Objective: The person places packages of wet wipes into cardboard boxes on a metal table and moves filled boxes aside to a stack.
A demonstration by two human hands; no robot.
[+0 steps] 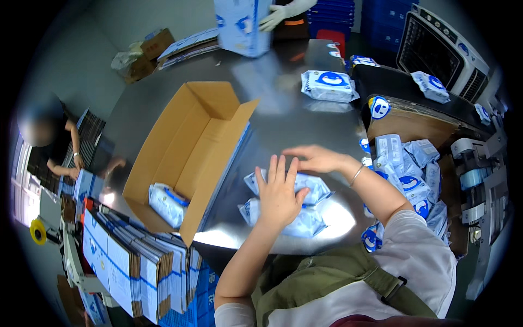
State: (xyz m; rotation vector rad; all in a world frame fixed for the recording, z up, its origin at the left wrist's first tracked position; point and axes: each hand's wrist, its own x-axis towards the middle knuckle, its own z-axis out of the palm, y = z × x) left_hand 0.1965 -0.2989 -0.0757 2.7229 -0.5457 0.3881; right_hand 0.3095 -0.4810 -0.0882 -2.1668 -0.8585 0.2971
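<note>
My left hand [278, 193] lies flat with fingers spread on top of two white-and-blue soft packs [305, 218] stacked on the steel table [272, 114]. My right hand [313, 158] rests open at the far edge of the same packs, fingers pointing left. Left of the hands an open cardboard box [190, 141] lies on the table, with one pack [168, 203] inside at its near end.
A bin full of the same packs [414, 180] stands at my right. Another pack [328, 85] lies farther back on the table. Flat folded cartons [136, 261] are stacked at lower left. A gloved co-worker's hand [271, 20] holds a carton at the far end; another person sits at the left.
</note>
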